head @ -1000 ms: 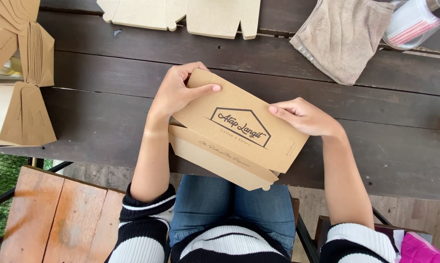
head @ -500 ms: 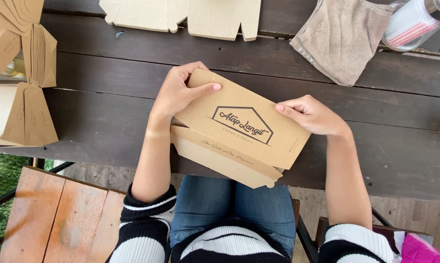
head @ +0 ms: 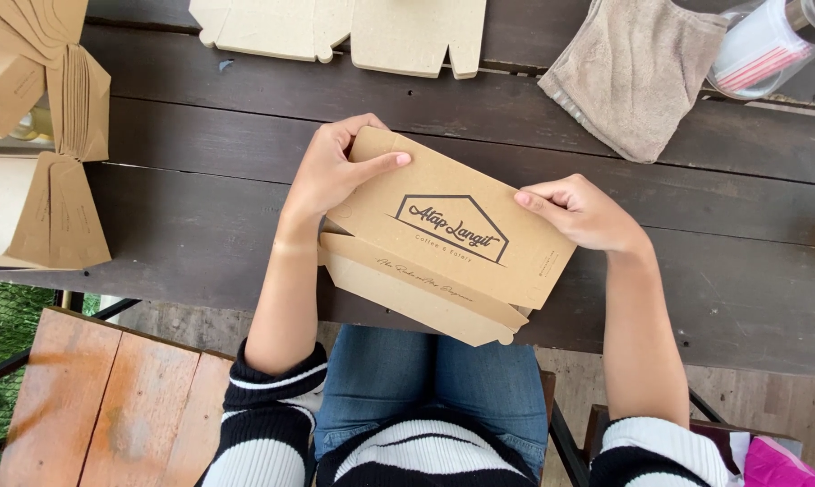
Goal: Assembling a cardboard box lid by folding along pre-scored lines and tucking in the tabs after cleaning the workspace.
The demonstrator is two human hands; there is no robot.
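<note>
Kraft-brown cardboard dominates the scene, seen from above. At far left, stacks of flat folded box blanks point(head: 60, 162) are lying on the edge of the dark wooden table point(head: 200, 207), fanned and overlapping. Below them, an orange-stained wooden bench point(head: 110, 406) is showing beside the seated person's striped sleeve.

Along the far edge of the table, two pale die-cut blanks point(head: 335, 32) are lying flat, side by side.

The left hand point(head: 335, 171) is gripping the upper left corner of a printed cardboard box point(head: 443, 239), fingers curled behind the panel and the thumb lying across its face. The box is being held just above the near edge of the table, over the person's lap, tilted so that its printed top faces up; a long front flap point(head: 416, 293) is hanging open beneath it, not yet tucked in. The right hand point(head: 579, 216) is pinching the right edge of the same box, fingers closed on the side wall.

Compared with half a second ago, the box is sitting at nearly the same tilt and both hands are keeping their grips, so the folding appears paused at the flap stage.

At upper right, a beige towel point(head: 633, 77) is lying crumpled, touching a clear plastic container point(head: 768, 45) holding red-and-white items.
</note>
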